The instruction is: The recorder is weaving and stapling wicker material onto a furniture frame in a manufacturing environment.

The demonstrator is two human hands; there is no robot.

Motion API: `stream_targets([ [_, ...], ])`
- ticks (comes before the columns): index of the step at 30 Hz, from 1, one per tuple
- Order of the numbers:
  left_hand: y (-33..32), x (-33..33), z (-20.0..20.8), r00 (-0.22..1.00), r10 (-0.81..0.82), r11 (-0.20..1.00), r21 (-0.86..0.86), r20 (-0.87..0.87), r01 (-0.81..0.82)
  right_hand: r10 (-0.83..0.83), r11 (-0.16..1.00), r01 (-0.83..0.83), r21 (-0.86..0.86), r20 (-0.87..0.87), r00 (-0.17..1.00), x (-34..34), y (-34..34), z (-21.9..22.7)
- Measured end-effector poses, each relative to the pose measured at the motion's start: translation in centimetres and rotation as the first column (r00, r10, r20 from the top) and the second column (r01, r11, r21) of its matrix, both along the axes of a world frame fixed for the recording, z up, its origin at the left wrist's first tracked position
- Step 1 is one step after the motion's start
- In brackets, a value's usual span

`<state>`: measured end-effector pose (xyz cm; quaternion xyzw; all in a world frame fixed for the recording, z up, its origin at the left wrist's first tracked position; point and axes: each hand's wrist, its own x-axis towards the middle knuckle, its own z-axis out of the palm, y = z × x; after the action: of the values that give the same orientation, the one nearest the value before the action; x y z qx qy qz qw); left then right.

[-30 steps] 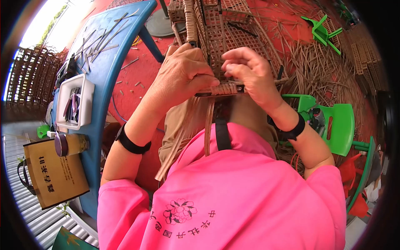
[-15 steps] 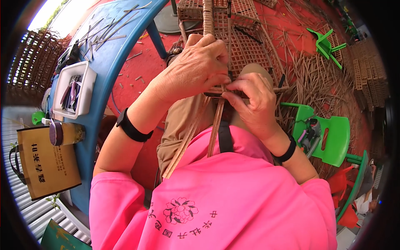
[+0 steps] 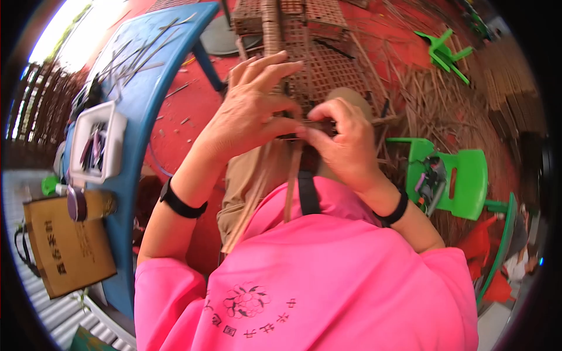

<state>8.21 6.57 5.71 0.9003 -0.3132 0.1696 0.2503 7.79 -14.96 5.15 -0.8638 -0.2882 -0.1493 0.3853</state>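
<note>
Left hand: we see the left hand [image 3: 252,102] with its upper fingers fanned, thumb and forefinger curved toward each other at the woven edge; whether they grip anything we cannot tell.
Right hand: we find the right hand [image 3: 346,146] half curled, thumb and forefinger nearly together beside the left thumb; blur keeps us from telling what it has hold of.
Woven piece: we see the brown openwork woven piece [image 3: 331,70] in front of the lap, its near edge under both hands.
Loose strips: we see flat strips [image 3: 293,181] hanging from that edge toward the pink shirt [image 3: 333,275].
Blue desk: to the left, our blue desk [image 3: 167,55] carries cut slats [image 3: 140,55], a white tray [image 3: 120,140] and a lidded jar [image 3: 98,205].
Green chair: we see the green chair [image 3: 471,181] right of the right forearm.
</note>
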Motion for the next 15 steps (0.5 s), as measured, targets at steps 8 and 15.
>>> stream_targets([
  [8,-2.1,0.8,-0.6,0.989,0.04,0.983,-0.173,-0.142,-0.064,-0.058,0.971,0.026,0.238,0.131,0.99,-0.2,-5.4,-1.9],
  [15,-2.7,0.8,-1.0,0.979,0.12,0.984,-0.111,-0.163,-0.139,-0.815,0.475,0.877,0.066,-0.341,0.468,1.2,-27.2,-15.1],
])
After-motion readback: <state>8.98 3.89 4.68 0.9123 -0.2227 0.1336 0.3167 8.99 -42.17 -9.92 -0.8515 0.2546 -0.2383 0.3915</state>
